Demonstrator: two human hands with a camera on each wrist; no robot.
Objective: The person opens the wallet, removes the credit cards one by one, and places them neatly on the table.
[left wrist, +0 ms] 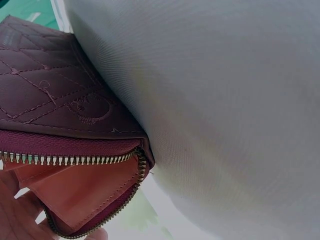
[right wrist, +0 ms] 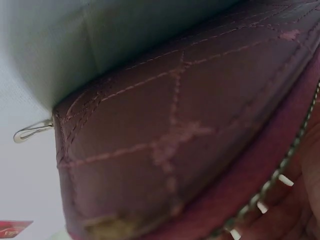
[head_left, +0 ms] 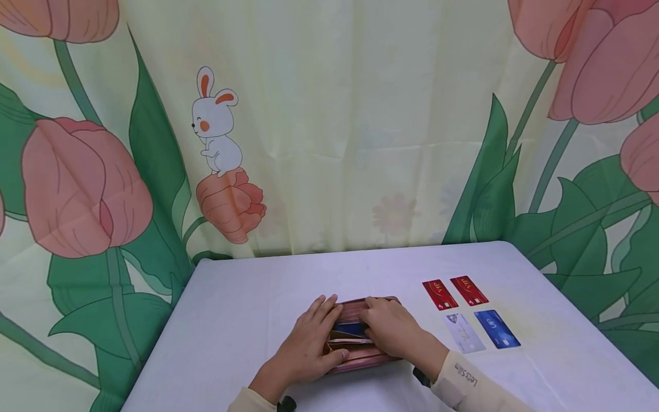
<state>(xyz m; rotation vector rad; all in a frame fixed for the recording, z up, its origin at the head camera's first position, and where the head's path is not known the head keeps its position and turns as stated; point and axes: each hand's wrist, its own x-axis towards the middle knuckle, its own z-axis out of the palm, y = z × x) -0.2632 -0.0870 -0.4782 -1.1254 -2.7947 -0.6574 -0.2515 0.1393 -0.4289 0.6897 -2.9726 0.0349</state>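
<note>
A pink zip wallet [head_left: 355, 361] lies spread on the table with its inner pockets facing up. Its quilted outer cover [left wrist: 45, 85] fills the left of the left wrist view. My left hand [head_left: 306, 343] spans the wallet's left end, fingers on the far flap and thumb on the near one. My right hand [head_left: 393, 326] grips the right end with curled fingers; its fingertips are partly hidden in the pockets. Between the hands a dark blue piece [head_left: 351, 329] shows inside. Brass zipper teeth [left wrist: 65, 160] edge the opening, and a zipper pull [right wrist: 32, 132] sticks out in the right wrist view.
Right of the wallet lie two red VIP cards [head_left: 440, 294], a silver card [head_left: 465, 333] and a blue card [head_left: 497, 329]. A white cloth covers the table [head_left: 231, 320]. Behind it hangs a curtain [head_left: 350, 143] with printed tulips and a rabbit.
</note>
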